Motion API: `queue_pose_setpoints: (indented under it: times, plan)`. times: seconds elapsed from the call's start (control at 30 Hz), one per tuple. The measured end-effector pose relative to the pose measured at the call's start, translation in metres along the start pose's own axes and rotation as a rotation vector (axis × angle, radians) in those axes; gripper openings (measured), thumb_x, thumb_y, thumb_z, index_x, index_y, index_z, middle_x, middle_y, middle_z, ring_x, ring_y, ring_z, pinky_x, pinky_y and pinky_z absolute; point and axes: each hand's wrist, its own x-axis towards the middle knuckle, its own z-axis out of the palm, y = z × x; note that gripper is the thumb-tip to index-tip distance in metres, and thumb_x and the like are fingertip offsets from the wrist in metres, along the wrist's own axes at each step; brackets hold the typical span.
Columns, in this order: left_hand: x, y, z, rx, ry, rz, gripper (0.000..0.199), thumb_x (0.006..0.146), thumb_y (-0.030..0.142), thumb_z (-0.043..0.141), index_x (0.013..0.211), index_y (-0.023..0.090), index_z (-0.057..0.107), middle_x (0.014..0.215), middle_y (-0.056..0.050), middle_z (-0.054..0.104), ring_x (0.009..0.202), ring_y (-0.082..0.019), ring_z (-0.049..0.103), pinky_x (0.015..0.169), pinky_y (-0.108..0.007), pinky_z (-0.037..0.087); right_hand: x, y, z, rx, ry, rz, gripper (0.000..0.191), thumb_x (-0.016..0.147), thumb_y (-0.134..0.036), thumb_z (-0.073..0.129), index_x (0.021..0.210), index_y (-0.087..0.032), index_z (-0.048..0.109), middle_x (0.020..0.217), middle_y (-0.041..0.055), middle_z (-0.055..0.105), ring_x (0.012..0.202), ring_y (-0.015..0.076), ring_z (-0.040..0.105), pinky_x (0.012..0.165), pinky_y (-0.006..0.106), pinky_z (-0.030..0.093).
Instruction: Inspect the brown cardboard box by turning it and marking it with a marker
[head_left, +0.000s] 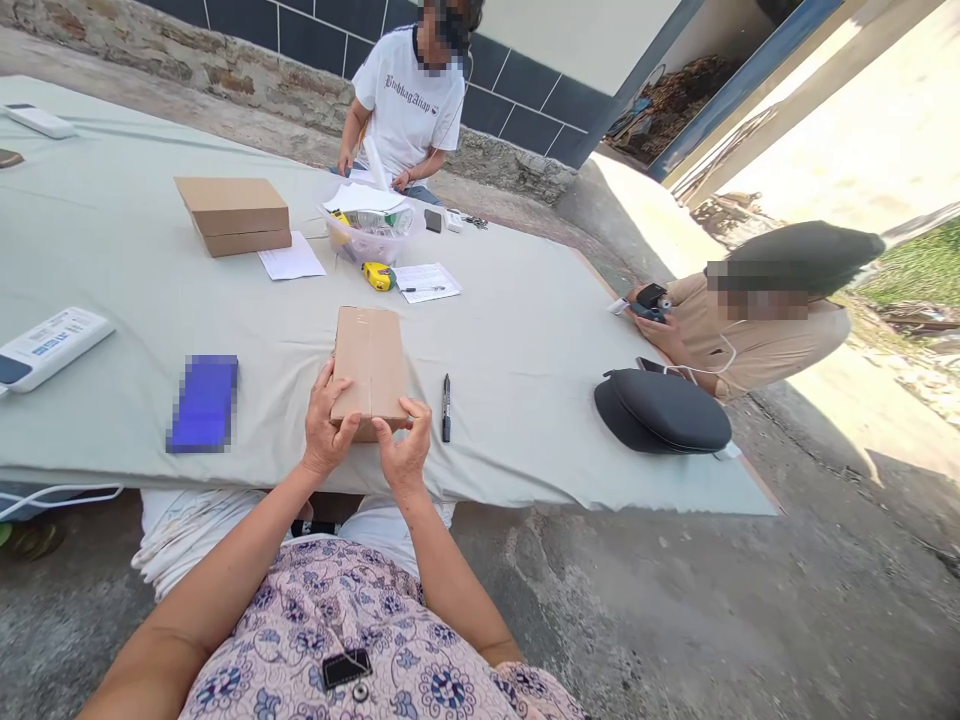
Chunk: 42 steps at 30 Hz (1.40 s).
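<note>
A closed brown cardboard box [370, 360] lies on the pale green tablecloth near the front edge, a seam running along its top. My left hand [327, 420] grips its near left corner, fingers on the side and top, thumb at the near edge. At the near right corner, my right hand [405, 445] holds the box with thumb and fingers. The box hides its own underside. Just right of it lies a black marker [446, 408], and a blurred blue object [204, 403] is to the left.
Around the cloth-covered table [517, 330] sit two people. Another carton [244, 215], a plastic basket [371, 235], a yellow tape measure [378, 277] and papers are farther back. A black case [664, 412] is at right, a white device [56, 347] at left.
</note>
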Motion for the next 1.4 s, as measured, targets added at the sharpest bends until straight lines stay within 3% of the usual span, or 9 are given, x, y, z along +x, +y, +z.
queue_pose_setpoints:
  times: [0.23,0.4,0.63,0.87,1.07,1.4]
  plan:
    - [0.001,-0.005,-0.002,0.007,0.010,0.097,0.059,0.098,0.067,0.044,0.130,0.018,0.056,0.152,-0.024,0.052,0.151,-0.035,0.044,0.121,-0.058,0.038,-0.002,0.009,0.005,0.054,0.004,-0.032,0.046,0.098,-0.059,0.052,0.123,-0.021,0.053,0.115,0.0136,0.062,0.111,0.0245,0.064,0.076,0.034,0.056]
    - [0.004,-0.006,-0.006,0.044,-0.039,0.072,0.069,0.094,0.075,0.041,0.128,0.018,0.057,0.152,-0.024,0.052,0.150,-0.036,0.045,0.120,-0.059,0.037,-0.003,0.010,0.007,0.061,0.011,-0.039,0.041,0.100,-0.054,0.049,0.125,-0.021,0.052,0.115,0.0137,0.062,0.112,0.0254,0.063,0.083,0.038,0.056]
    - [0.003,-0.007,-0.010,0.057,-0.066,0.045,0.070,0.094,0.077,0.041,0.131,0.019,0.058,0.157,-0.024,0.048,0.150,-0.036,0.045,0.121,-0.058,0.038,-0.003,0.012,0.009,0.058,0.015,-0.060,0.039,0.100,-0.051,0.048,0.126,-0.022,0.051,0.115,0.0140,0.062,0.111,0.0251,0.064,0.075,0.034,0.056]
    - [0.003,-0.013,-0.013,0.059,-0.071,0.122,0.063,0.097,0.068,0.045,0.135,0.018,0.055,0.157,-0.026,0.047,0.150,-0.035,0.046,0.121,-0.058,0.038,-0.001,0.010,0.009,0.079,0.056,-0.109,0.037,0.101,-0.049,0.051,0.126,-0.022,0.051,0.115,0.0132,0.063,0.107,0.0231,0.065,0.071,0.032,0.055]
    - [0.004,-0.011,-0.013,0.066,-0.081,0.097,0.067,0.096,0.073,0.042,0.133,0.018,0.057,0.157,-0.025,0.047,0.149,-0.035,0.047,0.121,-0.057,0.039,-0.002,0.009,0.008,0.051,0.050,-0.092,0.038,0.101,-0.050,0.050,0.125,-0.021,0.052,0.115,0.0138,0.063,0.108,0.0229,0.065,0.072,0.032,0.057]
    - [0.001,-0.019,-0.007,0.064,-0.024,0.260,0.054,0.102,0.059,0.044,0.139,0.020,0.052,0.160,-0.024,0.044,0.151,-0.035,0.045,0.116,-0.057,0.045,-0.003,0.019,0.005,0.082,0.033,-0.178,0.031,0.103,-0.038,0.051,0.130,-0.024,0.051,0.119,0.0120,0.062,0.114,0.0228,0.063,0.084,0.036,0.058]
